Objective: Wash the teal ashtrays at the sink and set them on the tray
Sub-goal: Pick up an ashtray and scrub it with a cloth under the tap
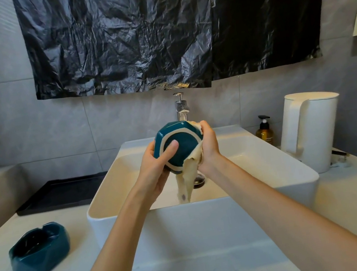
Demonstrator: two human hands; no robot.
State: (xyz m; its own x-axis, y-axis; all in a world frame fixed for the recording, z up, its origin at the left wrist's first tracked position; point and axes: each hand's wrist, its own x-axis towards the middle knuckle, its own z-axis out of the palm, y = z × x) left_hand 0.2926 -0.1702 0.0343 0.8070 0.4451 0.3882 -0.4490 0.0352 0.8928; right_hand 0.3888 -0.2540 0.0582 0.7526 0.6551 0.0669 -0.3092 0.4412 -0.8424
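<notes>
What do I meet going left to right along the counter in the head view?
Faceted teal ceramic ashtray lying loose → second teal ashtray, held up against a cream cloth → amber pump bottle → tall white plastic kettle.

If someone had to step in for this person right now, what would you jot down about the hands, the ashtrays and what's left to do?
The left hand grips one teal ashtray over the sink, underside toward the camera, thumb on its base.
The right hand holds a cream cloth against that ashtray's right edge.
The second teal ashtray sits on the counter left of the sink.
The black tray lies behind it, with nothing visible on it.
Left: finish wiping this one, set it on the tray, then do the second.
</notes>
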